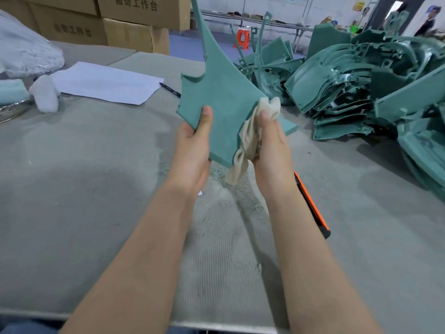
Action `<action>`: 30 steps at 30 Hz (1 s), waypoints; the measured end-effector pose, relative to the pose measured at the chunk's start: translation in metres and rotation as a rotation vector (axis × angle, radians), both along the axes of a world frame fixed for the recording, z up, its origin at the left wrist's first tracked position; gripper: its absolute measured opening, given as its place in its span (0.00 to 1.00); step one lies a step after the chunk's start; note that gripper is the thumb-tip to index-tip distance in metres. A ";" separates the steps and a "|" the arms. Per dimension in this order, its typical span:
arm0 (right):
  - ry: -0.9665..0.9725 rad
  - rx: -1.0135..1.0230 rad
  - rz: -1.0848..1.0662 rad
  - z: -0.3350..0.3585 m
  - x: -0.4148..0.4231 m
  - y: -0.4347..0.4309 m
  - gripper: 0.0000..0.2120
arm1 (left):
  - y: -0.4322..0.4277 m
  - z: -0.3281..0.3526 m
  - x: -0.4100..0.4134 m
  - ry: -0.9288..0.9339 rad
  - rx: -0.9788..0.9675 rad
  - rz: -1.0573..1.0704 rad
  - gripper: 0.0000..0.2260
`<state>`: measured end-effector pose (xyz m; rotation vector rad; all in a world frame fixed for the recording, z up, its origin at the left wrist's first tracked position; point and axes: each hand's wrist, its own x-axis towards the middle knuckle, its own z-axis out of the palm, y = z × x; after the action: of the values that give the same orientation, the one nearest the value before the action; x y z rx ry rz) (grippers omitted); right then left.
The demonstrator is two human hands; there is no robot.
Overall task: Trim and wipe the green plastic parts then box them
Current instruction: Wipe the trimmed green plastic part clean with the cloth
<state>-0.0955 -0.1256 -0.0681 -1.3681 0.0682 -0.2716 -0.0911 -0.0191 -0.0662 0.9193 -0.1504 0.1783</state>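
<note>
holding green part (224, 97) in left hand (192, 145), cloth (252, 136) right

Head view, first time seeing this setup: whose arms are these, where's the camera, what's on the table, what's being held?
No machine: a person's bare arms, filmed by a camera worn on the head, looking forward and down. The left hand holds a flat green plastic part with a long spike; the right hand grips a crumpled beige cloth against it. On the grey table lie a pile of green plastic parts, an orange-and-black tool, a white paper sheet and a black pen.
</note>
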 end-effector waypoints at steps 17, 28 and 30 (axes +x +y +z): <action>0.058 -0.017 -0.286 -0.001 0.006 -0.018 0.18 | -0.007 -0.006 -0.001 0.019 0.181 -0.121 0.08; 0.000 0.541 -0.006 0.010 -0.002 -0.017 0.10 | -0.003 0.000 -0.002 0.097 0.022 -0.055 0.09; 0.003 0.334 0.041 0.006 -0.003 0.000 0.08 | -0.006 0.003 -0.004 0.073 0.044 0.023 0.09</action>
<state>-0.0981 -0.1254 -0.0622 -1.0369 0.0836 -0.2131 -0.0953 -0.0251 -0.0636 0.9699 -0.0767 0.1636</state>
